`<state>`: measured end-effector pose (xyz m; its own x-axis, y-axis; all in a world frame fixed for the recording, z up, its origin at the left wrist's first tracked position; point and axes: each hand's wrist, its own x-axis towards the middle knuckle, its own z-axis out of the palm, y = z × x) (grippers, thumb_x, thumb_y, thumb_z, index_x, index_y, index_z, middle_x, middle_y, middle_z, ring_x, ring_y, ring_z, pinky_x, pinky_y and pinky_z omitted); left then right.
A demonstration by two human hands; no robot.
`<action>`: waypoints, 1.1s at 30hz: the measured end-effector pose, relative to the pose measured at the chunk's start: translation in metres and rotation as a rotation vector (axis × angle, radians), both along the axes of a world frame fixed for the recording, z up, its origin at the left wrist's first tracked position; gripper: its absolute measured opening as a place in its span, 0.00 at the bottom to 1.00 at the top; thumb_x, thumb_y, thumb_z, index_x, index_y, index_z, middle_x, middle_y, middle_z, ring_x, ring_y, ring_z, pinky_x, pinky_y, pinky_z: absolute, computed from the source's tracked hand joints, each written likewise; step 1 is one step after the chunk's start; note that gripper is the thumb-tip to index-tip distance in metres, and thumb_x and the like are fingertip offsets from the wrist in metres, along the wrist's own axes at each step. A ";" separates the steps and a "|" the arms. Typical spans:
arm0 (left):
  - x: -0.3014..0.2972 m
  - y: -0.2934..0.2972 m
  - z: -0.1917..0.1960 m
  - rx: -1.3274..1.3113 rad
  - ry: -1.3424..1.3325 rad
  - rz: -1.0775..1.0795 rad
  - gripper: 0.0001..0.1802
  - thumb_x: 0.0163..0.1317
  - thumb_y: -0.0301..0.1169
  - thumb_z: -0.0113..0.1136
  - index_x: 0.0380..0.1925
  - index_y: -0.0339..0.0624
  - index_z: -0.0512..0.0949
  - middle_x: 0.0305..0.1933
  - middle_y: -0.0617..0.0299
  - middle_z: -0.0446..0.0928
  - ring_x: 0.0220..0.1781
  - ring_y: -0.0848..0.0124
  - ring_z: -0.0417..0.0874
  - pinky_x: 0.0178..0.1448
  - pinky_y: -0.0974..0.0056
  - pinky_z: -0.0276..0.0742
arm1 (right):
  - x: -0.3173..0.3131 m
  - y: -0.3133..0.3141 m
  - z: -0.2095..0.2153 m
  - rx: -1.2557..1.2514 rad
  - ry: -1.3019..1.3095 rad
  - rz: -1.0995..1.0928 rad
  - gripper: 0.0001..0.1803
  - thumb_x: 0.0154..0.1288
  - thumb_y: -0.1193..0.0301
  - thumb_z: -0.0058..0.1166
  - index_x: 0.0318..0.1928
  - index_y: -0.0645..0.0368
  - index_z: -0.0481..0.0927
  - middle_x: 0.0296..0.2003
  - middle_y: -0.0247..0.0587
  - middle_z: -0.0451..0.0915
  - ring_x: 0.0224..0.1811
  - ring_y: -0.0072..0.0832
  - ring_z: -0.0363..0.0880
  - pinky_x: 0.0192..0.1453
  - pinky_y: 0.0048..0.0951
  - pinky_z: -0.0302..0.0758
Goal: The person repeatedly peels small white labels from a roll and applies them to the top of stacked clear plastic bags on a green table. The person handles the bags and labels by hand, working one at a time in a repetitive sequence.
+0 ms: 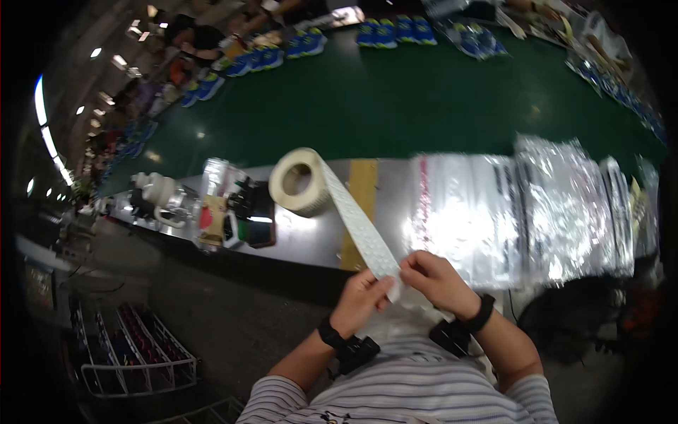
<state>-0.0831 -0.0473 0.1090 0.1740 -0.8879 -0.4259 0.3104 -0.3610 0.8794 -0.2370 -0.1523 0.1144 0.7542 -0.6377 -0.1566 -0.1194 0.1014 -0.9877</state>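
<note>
Both hands [402, 286] pinch sticker strip [367, 237] off roll [300, 180]; clear bags [522, 212] stacked.

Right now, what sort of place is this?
Probably a shoe factory packing line: blue shoes along a green conveyor belt, clear plastic bags stacked nearby, and both hands pulling a sticker roll.

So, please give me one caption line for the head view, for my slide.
Both hands, left hand and right hand, pinch a white sticker strip unrolled from its roll on a metal bench.
</note>
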 end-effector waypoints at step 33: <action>-0.026 -0.049 -0.033 -0.528 -1.413 -0.581 0.35 0.53 0.41 0.64 0.58 0.31 0.67 0.66 0.45 0.63 0.69 0.51 0.61 0.67 0.48 0.58 | -0.017 -0.039 -0.062 -1.053 0.668 -0.648 0.17 0.51 0.64 0.62 0.35 0.61 0.73 0.40 0.44 0.70 0.45 0.41 0.67 0.49 0.41 0.63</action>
